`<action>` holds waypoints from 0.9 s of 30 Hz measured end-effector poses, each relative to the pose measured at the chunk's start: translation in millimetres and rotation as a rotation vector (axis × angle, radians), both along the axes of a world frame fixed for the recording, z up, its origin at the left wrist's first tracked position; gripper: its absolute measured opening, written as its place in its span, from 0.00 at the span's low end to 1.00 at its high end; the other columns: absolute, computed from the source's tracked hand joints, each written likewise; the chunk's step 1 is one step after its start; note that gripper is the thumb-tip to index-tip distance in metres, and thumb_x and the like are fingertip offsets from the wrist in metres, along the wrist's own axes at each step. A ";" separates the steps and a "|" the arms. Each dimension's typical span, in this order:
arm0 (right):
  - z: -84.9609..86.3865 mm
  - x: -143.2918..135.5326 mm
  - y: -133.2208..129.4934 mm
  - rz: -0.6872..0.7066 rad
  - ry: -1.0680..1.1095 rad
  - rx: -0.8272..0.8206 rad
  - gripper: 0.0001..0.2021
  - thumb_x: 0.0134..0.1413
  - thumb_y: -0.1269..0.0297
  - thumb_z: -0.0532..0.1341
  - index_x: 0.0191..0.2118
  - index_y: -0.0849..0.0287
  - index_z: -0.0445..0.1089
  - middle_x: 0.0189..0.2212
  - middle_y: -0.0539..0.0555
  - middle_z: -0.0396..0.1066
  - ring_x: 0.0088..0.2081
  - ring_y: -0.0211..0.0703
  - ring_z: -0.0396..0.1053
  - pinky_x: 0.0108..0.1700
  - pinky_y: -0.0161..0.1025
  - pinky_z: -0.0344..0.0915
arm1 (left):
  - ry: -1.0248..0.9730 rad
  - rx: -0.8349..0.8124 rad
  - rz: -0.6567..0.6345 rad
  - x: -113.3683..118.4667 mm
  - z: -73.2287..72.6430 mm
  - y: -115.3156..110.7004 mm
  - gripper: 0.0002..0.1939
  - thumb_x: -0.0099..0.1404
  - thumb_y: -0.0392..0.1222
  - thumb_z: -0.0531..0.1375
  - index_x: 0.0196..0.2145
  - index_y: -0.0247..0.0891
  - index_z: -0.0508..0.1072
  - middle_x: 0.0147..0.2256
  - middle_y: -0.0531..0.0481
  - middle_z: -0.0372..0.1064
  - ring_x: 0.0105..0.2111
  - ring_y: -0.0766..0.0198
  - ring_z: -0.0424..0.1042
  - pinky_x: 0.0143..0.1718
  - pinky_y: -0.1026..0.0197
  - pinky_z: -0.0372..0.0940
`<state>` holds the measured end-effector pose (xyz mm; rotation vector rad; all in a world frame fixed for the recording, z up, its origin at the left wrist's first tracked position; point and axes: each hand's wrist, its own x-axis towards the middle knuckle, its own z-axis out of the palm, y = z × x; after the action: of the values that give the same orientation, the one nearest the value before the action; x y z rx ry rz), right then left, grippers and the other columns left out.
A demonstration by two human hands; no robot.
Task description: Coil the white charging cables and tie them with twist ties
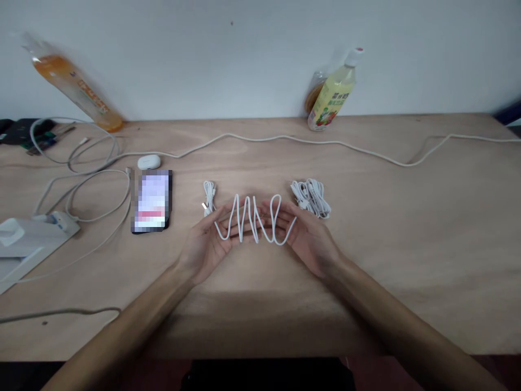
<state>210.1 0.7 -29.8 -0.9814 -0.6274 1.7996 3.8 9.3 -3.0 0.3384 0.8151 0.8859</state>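
Over my feed I have the left hand [204,248] and right hand [311,242] pinching opposite sides of the looped white cable [256,240], other fingers spread beneath

Bare forearms [374,296] and hands [207,247], black clothing [268,374]

Single view, taken by a head-worn camera. The surface [399,222] is looked down on from above its near edge, with the lens directed forward and down. A strip of pale wall [203,65] is taken in along the top; the near edge of the surface is caught close to the bottom. Both forearms [134,320] are seen entering from below, and the left hand [203,252] and right hand [313,247] are framed near the middle, at close range. Wide coverage is given; the bottles [77,89] by the wall are rendered leaning outward.
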 end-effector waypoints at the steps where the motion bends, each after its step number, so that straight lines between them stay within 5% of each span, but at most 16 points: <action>1: -0.4 0.1 0.0 0.002 0.001 0.002 0.21 0.54 0.44 0.75 0.46 0.54 0.85 0.50 0.58 0.85 0.56 0.57 0.78 0.59 0.52 0.72 | -0.006 0.002 -0.001 -0.4 -0.3 0.0 0.28 0.82 0.40 0.48 0.74 0.31 0.65 0.58 0.31 0.80 0.59 0.40 0.81 0.65 0.35 0.72; 27: -2.3 0.7 0.6 0.006 0.056 -0.042 0.14 0.61 0.54 0.70 0.47 0.55 0.85 0.53 0.58 0.84 0.54 0.53 0.78 0.57 0.49 0.74 | -0.039 -0.020 -0.037 -4.2 -3.3 1.6 0.29 0.80 0.45 0.51 0.70 0.25 0.68 0.56 0.29 0.81 0.57 0.40 0.82 0.62 0.38 0.74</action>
<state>210.8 1.2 -32.2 -0.9550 -0.5608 1.8451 -0.5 10.8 -6.3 0.3170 0.7783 0.8466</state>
